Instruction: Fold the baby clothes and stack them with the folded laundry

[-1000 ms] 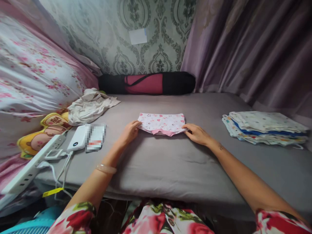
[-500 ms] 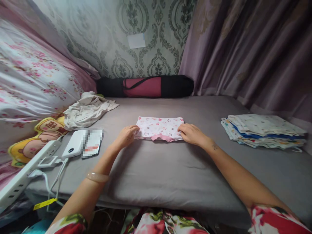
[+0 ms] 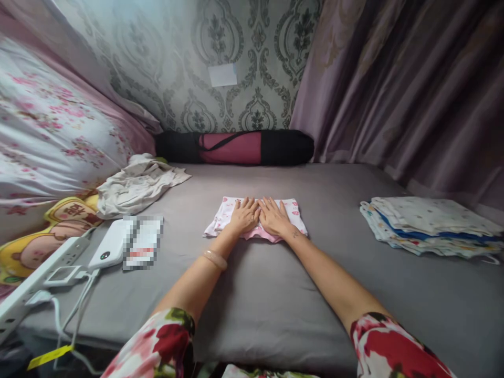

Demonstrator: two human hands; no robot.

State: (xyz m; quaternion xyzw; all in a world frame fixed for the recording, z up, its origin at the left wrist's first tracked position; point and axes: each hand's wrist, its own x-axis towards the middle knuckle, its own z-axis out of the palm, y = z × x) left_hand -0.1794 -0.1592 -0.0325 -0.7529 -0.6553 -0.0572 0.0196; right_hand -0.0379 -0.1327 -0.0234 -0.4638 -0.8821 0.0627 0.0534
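Note:
A folded white garment (image 3: 223, 216) with a pink print and a pink trimmed edge lies on the grey sheet, in the middle of the head view. My left hand (image 3: 246, 215) rests flat on it, fingers stretched out. Close beside it, my right hand (image 3: 273, 216) also presses palm down on the cloth with its fingers spread. The two hands nearly touch and cover the garment's centre. Neither one grips anything.
To the right sits a stack of folded clothes (image 3: 429, 218). At the left are a crumpled cloth (image 3: 137, 184), a white power bank (image 3: 112, 244), a blurred-out flat item (image 3: 142, 244), a power strip (image 3: 47, 275) and a yellow cushion (image 3: 35, 252). A black-and-red bag (image 3: 232, 148) lies along the wall.
Both hands have let go of the garment's left and right ends and moved inward, now flat on its middle. The view has shifted slightly.

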